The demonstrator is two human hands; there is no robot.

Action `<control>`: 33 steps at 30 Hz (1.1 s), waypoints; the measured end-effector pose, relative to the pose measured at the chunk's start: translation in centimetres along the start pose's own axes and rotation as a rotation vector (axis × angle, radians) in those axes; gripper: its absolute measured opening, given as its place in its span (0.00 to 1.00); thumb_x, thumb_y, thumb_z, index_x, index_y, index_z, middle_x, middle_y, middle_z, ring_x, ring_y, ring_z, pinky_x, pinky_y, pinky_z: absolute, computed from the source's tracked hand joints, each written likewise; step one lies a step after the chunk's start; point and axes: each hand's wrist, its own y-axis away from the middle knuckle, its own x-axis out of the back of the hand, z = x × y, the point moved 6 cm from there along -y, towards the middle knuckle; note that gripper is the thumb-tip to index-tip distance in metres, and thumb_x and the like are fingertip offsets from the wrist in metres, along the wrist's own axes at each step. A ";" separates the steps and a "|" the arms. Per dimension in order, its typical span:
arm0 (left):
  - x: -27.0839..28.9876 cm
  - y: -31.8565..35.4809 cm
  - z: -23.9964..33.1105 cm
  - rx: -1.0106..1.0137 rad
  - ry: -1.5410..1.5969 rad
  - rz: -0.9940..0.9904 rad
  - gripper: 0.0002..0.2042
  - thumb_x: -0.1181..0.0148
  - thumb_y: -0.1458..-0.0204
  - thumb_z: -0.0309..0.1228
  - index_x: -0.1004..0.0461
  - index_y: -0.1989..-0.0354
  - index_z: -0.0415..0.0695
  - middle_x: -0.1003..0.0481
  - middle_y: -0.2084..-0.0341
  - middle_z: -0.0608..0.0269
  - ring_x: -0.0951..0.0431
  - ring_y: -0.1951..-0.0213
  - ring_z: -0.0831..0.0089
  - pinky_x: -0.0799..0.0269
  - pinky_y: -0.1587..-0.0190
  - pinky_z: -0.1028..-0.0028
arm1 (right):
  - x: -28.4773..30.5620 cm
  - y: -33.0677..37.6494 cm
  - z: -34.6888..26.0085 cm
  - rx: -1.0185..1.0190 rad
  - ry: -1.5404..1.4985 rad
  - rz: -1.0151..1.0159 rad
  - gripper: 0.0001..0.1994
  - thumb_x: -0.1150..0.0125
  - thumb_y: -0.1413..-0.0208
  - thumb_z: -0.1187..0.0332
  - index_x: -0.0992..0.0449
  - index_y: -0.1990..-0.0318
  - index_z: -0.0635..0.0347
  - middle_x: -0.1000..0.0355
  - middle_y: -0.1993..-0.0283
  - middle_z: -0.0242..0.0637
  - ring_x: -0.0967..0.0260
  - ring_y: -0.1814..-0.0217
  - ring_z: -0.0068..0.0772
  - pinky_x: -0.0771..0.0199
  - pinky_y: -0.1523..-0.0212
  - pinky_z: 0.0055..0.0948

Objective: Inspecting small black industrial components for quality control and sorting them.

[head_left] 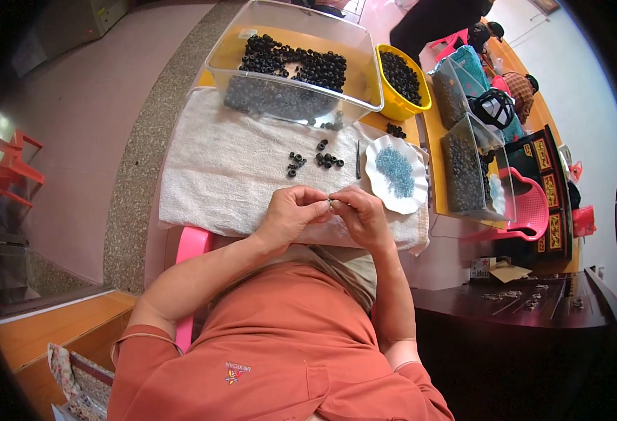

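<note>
My left hand (291,216) and my right hand (361,216) meet over the near part of a white towel (213,158). Thumb and fingers of both are pinched together on something tiny, too small and too covered to name. Beyond them lie several small black ring-like parts (329,161) in loose groups on the towel. A slim dark tool like tweezers (358,160) lies just beyond my right hand. To its right, a white scalloped plate (377,184) holds a heap of small clear-blue pieces (394,170).
At the back stands a large clear bin (354,105) of black parts, beside a yellow basin (393,110) of the same. More clear bins (466,179) stand on the right, near a pink chair (533,207). Other people (519,91) sit farther off. A red chair (10,165) is at left.
</note>
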 end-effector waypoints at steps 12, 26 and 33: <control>0.5 0.0 0.0 -0.027 0.213 0.113 0.06 0.39 0.45 0.23 0.25 0.60 0.36 0.22 0.66 0.61 0.22 0.66 0.77 0.23 0.58 0.77 | -1.6 0.3 -1.9 0.045 0.154 0.187 0.14 0.36 0.50 0.80 0.26 0.54 0.68 0.27 0.59 0.45 0.25 0.65 0.37 0.25 0.65 0.26; 0.5 -0.2 0.1 -0.070 0.115 0.084 0.05 0.37 0.48 0.23 0.25 0.65 0.38 0.23 0.69 0.64 0.24 0.67 0.80 0.26 0.63 0.80 | -2.1 0.5 -2.7 0.126 0.327 0.283 0.18 0.35 0.57 0.79 0.25 0.54 0.64 0.27 0.60 0.46 0.25 0.65 0.44 0.24 0.66 0.35; 0.6 -0.2 0.0 -0.079 0.209 0.079 0.04 0.39 0.49 0.21 0.27 0.67 0.39 0.24 0.70 0.66 0.25 0.68 0.81 0.25 0.63 0.79 | -2.5 0.8 -1.6 0.065 0.176 0.244 0.19 0.34 0.55 0.82 0.25 0.53 0.67 0.26 0.60 0.46 0.24 0.62 0.35 0.22 0.63 0.28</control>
